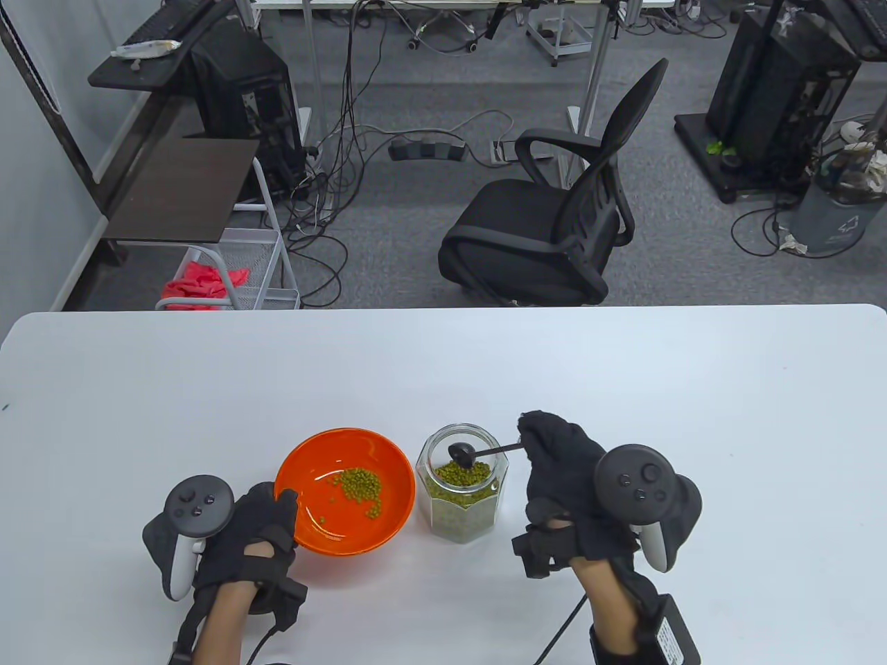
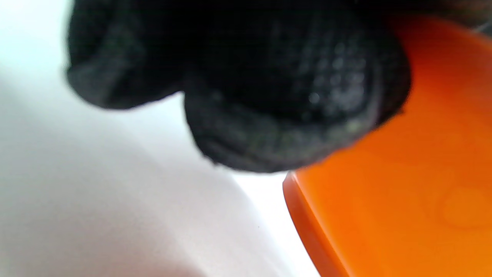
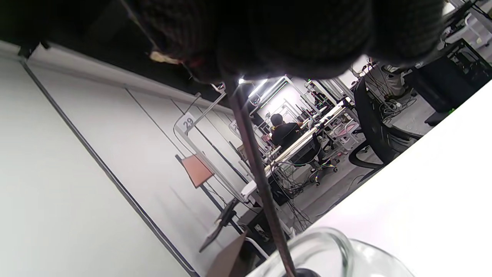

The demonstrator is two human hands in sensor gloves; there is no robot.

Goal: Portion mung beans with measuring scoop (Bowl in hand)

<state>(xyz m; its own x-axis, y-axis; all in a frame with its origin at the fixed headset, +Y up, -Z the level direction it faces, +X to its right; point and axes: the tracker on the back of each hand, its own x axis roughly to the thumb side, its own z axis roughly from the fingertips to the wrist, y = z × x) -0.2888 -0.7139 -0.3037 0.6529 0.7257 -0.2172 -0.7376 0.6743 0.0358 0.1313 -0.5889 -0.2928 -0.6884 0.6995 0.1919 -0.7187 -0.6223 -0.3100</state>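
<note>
Table [image 1: 624,388]: we see a white top carrying everything below.
Bowl [image 1: 360,526]: orange, near the front edge, just left of the jar; a small heap of mung beans [image 1: 360,486] lies inside.
Left hand [image 1: 253,540]: our fingers curl around the bowl's left rim and grip it.
Right hand [image 1: 565,478]: just right of the jar, fingers closed, pinching the scoop's handle.
Jar [image 1: 461,488]: clear glass, open-topped, partly filled with green beans.
Scoop [image 1: 463,452]: black, its head in the jar's mouth above the beans, handle running right to our fingers.
</note>
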